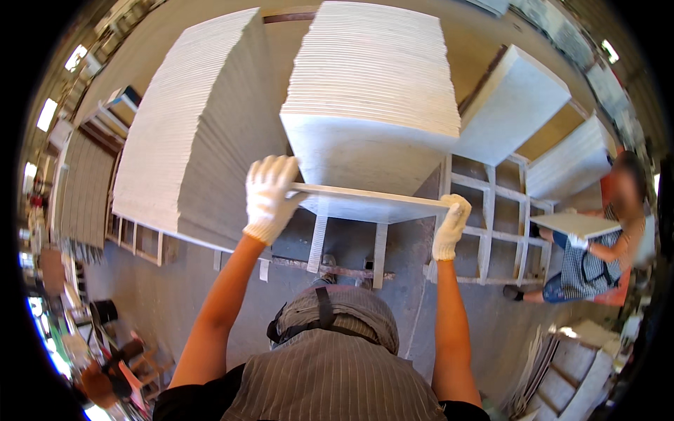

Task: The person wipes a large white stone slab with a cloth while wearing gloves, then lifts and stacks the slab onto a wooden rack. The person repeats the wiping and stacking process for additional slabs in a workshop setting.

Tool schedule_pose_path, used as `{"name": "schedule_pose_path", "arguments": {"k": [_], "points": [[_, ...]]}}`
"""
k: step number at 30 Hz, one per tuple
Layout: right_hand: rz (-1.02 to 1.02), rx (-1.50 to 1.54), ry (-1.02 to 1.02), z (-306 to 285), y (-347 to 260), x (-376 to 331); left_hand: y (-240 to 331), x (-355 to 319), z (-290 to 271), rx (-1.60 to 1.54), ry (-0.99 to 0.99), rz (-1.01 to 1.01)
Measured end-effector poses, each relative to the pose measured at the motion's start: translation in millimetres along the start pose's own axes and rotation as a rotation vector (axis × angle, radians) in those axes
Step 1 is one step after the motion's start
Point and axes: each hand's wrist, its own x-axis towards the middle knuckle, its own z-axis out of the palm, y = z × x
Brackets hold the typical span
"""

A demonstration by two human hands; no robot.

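Both my hands wear white knit gloves. A thin white slab (379, 203) stands on edge in front of me, its upper edge running between my hands. My left hand (269, 196) grips its left end, fingers over the far side and thumb on the near side. At the right end, my right hand (451, 226) is closed around the corner. Just beyond the slab is a tight row of similar white slabs (372, 63), standing on edge. The slab's lower part is over a metal rack (317, 242).
A longer row of slabs (179, 119) stands at the left. Shorter groups of slabs (516, 105) sit on a light rack frame (488, 224) at the right. A seated co-worker (593, 245) there holds another slab (577, 224). Another person (112, 375) is at the lower left.
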Motion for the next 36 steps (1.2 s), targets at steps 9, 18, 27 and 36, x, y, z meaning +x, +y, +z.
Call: {"name": "schedule_pose_path", "arguments": {"k": [9, 18, 27, 36], "points": [[-0.054, -0.143, -0.066, 7.2, 6.2, -0.3, -61.6, -35.9, 51.2, -1.034, -0.025, -0.597], [0.282, -0.184, -0.038, 11.5, 35.2, -11.7, -57.7, -17.9, 56.8, -0.987, -0.035, -0.494], [0.521, -0.281, -0.143, 17.4, 14.6, 7.3, -91.6, -24.1, 104.2, -1.059, -0.106, -0.635], [0.329, -0.274, -0.115, 9.3, 34.4, 0.0, -91.8, -26.3, 110.8, -0.987, -0.118, -0.637]]}}
